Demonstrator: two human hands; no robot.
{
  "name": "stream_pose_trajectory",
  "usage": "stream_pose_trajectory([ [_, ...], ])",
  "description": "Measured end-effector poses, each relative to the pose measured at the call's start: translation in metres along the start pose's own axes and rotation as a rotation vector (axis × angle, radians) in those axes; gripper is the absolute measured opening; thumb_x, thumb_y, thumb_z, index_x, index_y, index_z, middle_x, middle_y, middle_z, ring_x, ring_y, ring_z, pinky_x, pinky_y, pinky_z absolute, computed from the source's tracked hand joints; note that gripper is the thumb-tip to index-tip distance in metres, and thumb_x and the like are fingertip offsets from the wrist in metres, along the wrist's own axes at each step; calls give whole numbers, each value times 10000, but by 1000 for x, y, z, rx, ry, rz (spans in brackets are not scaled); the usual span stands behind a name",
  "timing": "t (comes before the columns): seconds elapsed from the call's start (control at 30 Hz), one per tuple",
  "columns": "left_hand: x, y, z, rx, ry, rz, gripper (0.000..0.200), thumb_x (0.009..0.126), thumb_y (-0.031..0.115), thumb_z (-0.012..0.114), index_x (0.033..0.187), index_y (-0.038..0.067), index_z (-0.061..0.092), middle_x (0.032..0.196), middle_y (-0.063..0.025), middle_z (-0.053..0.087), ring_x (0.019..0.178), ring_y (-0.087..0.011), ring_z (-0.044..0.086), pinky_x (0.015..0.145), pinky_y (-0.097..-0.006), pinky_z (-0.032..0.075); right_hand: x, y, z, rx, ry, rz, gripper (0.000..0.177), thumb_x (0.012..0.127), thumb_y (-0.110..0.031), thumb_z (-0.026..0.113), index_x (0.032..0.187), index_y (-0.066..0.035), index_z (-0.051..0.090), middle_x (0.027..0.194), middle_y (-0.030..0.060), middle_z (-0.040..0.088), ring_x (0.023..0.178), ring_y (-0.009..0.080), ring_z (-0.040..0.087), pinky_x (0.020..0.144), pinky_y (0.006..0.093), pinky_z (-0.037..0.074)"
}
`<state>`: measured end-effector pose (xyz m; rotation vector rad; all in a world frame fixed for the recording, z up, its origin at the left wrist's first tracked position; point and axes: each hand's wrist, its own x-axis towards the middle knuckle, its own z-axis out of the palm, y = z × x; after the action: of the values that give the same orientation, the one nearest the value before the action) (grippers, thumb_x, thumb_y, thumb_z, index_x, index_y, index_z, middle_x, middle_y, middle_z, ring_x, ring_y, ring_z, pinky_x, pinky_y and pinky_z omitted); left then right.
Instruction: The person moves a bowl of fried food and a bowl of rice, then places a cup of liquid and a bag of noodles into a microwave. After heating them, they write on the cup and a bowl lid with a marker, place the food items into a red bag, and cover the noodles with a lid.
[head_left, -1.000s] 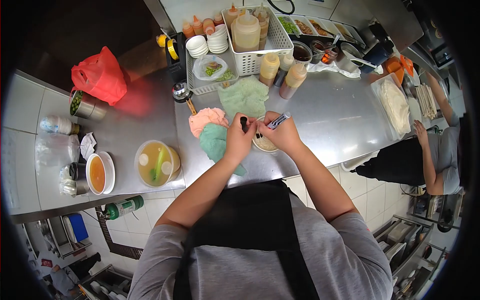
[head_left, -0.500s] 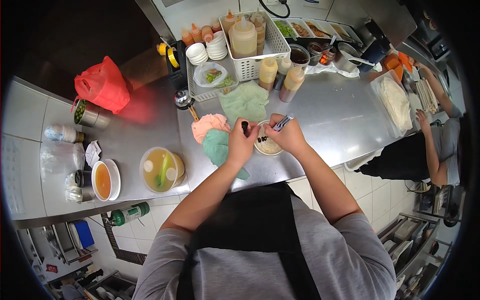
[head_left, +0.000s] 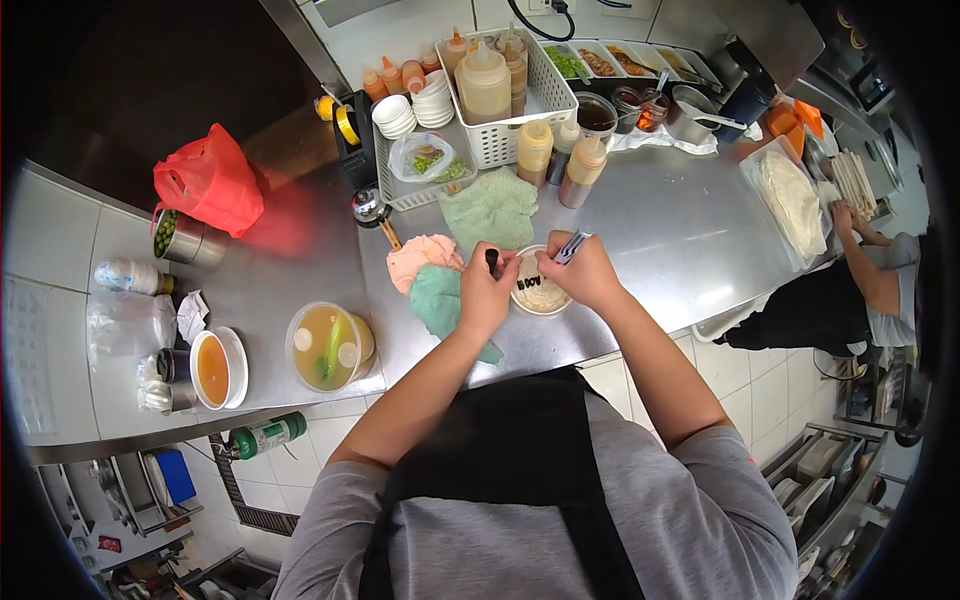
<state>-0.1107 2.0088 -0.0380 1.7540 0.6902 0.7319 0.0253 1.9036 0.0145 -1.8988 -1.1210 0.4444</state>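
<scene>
A round tub with a pale lid point(head_left: 543, 297) sits on the steel counter in front of me, a short row of black handwritten marks across its top. My right hand point(head_left: 588, 272) grips a marker pen point(head_left: 571, 247) with a white and dark barrel; its tip is hidden by my fingers over the lid. Closed around a black marker cap point(head_left: 492, 259), my left hand point(head_left: 486, 295) rests at the lid's left edge. Just left of that hand lie a teal cloth point(head_left: 436, 300) and a pink cloth point(head_left: 420, 256). Beyond is a light green cloth point(head_left: 488, 208).
Squeeze bottles point(head_left: 581, 175) stand behind the tub, near a white basket point(head_left: 500, 140) of more bottles. A tub of broth point(head_left: 328, 345) and an orange-filled bowl point(head_left: 212, 368) are at left. A co-worker point(head_left: 880, 275) stands at right, by bagged dough-like sheets point(head_left: 787, 203).
The row of black marks on the lid has grown to the right, and my right hand has shifted slightly right with the marker. The co-worker's hands have moved closer together.
</scene>
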Motion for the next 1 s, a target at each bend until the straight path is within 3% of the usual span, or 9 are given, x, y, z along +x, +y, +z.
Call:
stream_pose_trajectory([
  [0.23, -1, -3, 2, -30, 30, -4, 229, 871, 42, 687, 855, 37, 459, 825, -59, 679, 662, -88, 529, 600, -261, 454, -3, -1, 1, -105, -9, -70, 229, 761, -188, 730, 709, -27, 576, 617, 142, 607, 555, 340, 591, 537, 391, 478],
  [0.4, -1, -2, 1, -3, 33, 15, 208, 855, 62, 705, 862, 27, 500, 793, -55, 666, 638, -105, 537, 588, -275, 459, -1, 3, -1, -56, 15, -10, 217, 764, -182, 718, 718, -28, 573, 624, 151, 606, 582, 355, 604, 550, 412, 483],
  [0.6, -1, -3, 2, 11, 6, -12, 252, 876, 31, 684, 852, 47, 433, 853, -58, 687, 681, -71, 522, 611, -249, 448, -3, 7, 0, -102, 9, -77, 219, 772, -172, 709, 714, -28, 554, 612, 158, 583, 584, 359, 601, 558, 417, 483],
  [0.67, -1, -5, 2, -34, 40, 5, 168, 855, 71, 706, 883, 20, 549, 759, -43, 640, 636, -100, 532, 587, -271, 453, -2, 8, 0, -81, 20, -75, 219, 774, -169, 708, 713, -29, 551, 610, 158, 578, 585, 359, 600, 559, 416, 483],
  [1.0, 0, -7, 3, -32, 49, 11, 174, 854, 63, 707, 879, 18, 541, 756, -46, 642, 639, -103, 541, 586, -271, 456, 0, 5, -1, -41, 62, -1, 229, 785, -164, 700, 699, -12, 553, 608, 176, 586, 553, 361, 581, 538, 402, 466],
])
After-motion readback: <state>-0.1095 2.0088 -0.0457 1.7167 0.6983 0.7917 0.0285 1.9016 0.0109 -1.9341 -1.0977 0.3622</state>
